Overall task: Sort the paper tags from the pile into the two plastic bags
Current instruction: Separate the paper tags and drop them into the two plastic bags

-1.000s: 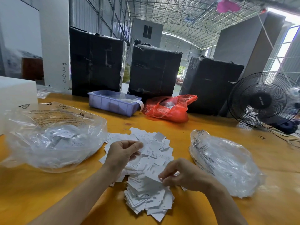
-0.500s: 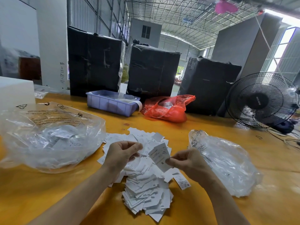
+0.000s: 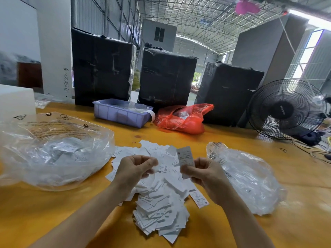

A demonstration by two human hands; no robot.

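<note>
White paper tag [image 3: 185, 156], printed with an S, stands upright pinched by the right hand [image 3: 202, 173]; the left hand [image 3: 133, 169] curls over the pile [image 3: 161, 208], its grasp unclear.

Two clear plastic bags lie on the table, one at the left [image 3: 53, 151] and one at the right [image 3: 250, 178]. One heap of paper tags [image 3: 161, 208] sits between them; the loose tags are too many and too overlapped to count. One tag [image 3: 185, 156] is held upright. Two hands are in view, left [image 3: 134, 169] and right [image 3: 204, 173]. Three black wrapped bales stand at the back: [image 3: 102, 68], [image 3: 166, 77], [image 3: 227, 92]. One purple tray [image 3: 120, 116]. One red bag [image 3: 182, 119]. One fan [image 3: 284, 109].
</note>
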